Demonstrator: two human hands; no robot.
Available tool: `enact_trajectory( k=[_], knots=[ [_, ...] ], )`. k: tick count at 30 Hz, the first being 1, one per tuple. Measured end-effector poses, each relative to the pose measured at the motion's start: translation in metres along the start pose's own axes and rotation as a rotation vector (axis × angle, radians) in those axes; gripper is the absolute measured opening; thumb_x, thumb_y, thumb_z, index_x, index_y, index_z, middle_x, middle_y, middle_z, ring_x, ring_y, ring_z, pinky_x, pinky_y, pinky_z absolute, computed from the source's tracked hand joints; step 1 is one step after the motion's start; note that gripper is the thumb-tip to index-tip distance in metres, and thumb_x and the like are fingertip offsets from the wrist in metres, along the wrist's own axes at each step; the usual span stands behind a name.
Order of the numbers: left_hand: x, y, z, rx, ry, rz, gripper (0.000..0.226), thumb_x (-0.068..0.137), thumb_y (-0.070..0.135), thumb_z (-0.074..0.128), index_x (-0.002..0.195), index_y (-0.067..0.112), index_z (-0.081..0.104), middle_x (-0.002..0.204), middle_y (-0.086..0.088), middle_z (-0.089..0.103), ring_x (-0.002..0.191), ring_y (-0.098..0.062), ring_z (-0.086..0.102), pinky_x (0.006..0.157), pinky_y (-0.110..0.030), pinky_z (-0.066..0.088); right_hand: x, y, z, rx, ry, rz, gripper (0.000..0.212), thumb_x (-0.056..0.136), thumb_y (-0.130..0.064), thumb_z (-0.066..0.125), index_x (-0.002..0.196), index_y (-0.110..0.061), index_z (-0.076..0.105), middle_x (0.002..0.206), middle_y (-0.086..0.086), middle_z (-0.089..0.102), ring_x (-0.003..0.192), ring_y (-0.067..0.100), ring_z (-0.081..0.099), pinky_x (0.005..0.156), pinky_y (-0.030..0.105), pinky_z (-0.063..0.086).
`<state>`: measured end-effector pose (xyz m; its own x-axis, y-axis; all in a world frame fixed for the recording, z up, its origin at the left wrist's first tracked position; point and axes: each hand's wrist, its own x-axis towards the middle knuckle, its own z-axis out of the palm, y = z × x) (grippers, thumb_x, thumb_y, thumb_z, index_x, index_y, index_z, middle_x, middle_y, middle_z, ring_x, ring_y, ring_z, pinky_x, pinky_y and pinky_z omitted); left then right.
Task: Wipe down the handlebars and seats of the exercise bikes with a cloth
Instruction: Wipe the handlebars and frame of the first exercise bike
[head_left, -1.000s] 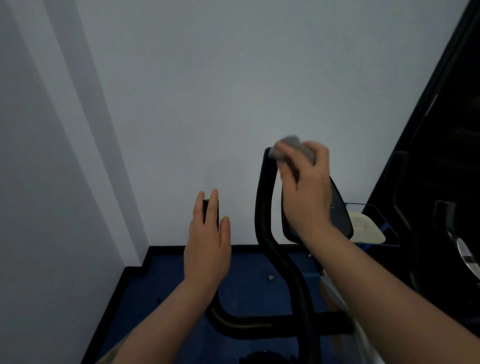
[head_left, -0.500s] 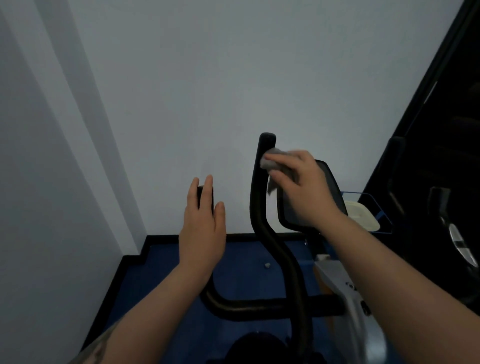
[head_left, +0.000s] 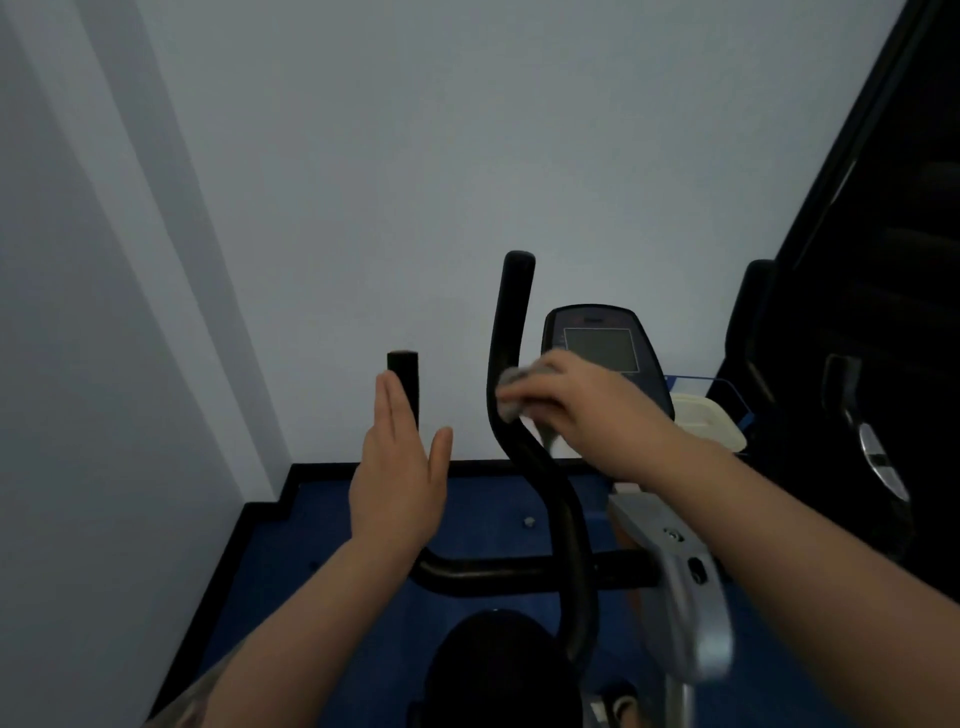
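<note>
Two hands at one exercise bike: right hand (head_left: 587, 410) pinches a grey cloth (head_left: 511, 391) against the tall black handlebar (head_left: 511, 332), evidently to rub it clean; left hand (head_left: 397, 483), flat with fingers straight and grasping nothing, hangs beside the short handlebar (head_left: 402, 371), likely waiting. Console (head_left: 600, 345) sits just behind the right hand, crowding the cloth; the seat (head_left: 498, 670) lies below both wrists.

No readable text; console (head_left: 602, 345) markings too blurred
</note>
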<state>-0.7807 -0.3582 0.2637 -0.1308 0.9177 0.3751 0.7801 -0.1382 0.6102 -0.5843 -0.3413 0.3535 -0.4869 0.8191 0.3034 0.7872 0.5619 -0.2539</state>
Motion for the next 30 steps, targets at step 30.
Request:
enact_trajectory(
  k=[30],
  knots=[
    [-0.006, -0.007, 0.003, -0.063, 0.055, 0.039, 0.069, 0.101, 0.041, 0.035, 0.155, 0.023, -0.004, 0.163, 0.010, -0.002, 0.143, -0.013, 0.023, 0.093, -0.024, 0.027, -0.026, -0.009, 0.036, 0.203, 0.218, 0.269, 0.033, 0.093, -0.026, 0.061, 0.124, -0.036, 0.055, 0.107, -0.002, 0.053, 0.097, 0.016, 0.055, 0.081, 0.033, 0.047]
  ],
)
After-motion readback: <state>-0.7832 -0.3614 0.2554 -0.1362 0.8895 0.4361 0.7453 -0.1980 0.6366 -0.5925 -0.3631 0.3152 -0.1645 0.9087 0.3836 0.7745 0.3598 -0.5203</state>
